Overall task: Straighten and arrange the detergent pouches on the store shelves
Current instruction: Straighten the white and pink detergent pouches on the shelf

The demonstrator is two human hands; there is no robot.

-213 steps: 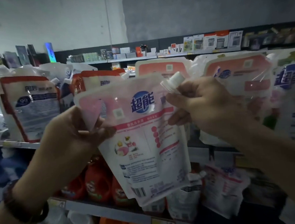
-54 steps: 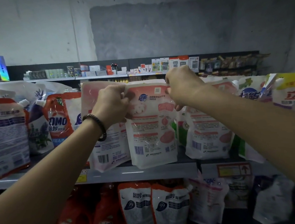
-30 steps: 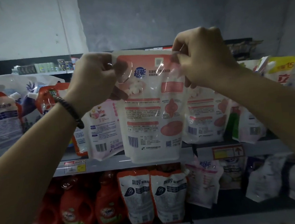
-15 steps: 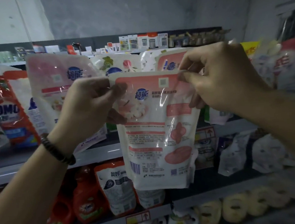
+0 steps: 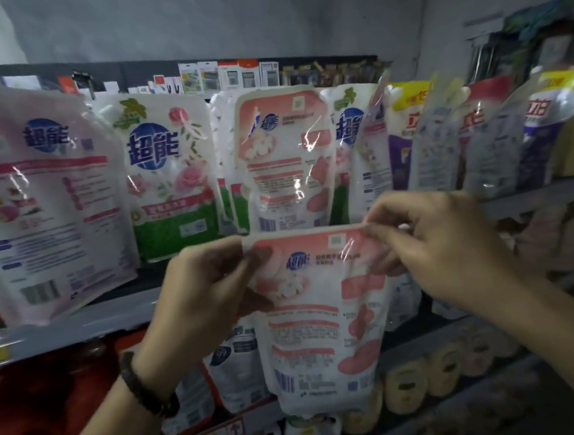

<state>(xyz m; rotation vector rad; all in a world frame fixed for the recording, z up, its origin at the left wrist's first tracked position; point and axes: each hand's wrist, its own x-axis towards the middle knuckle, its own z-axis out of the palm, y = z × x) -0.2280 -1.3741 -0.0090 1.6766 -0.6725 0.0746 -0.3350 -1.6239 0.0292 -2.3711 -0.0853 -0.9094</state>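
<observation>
The fingers (image 5: 228,256) of the left hand (image 5: 210,302) pinch the top left corner of a pink-and-white pouch (image 5: 321,321), thumb in front and the other fingers curled behind. The right hand (image 5: 442,249) pinches the top right corner the same way, thumb and forefinger closed on the sealed edge and the other fingers bent loosely above it. Between the two grips the pouch hangs upright in the air with its printed back, barcode low on the left, facing the camera. It is in front of the shelves and touches none of them. A dark beaded bracelet (image 5: 148,389) sits on the left wrist.

Just above the held pouch, a matching pouch (image 5: 284,159) stands on the upper shelf (image 5: 81,322), also showing its back. To its left stands a green pouch (image 5: 169,185) printed with roses, and further left a large pale pink pouch (image 5: 40,202) leans at a tilt. To the right of the matching pouch, more pouches crowd together, some with yellow tops (image 5: 407,99) and some purple, several leaning.

Behind the held pouch, on the lower shelf (image 5: 223,431), stand white pouches (image 5: 235,365). Blurred red shapes fill the lower left. A row of pale yellow rolls (image 5: 425,374) lies at the lower right.
</observation>
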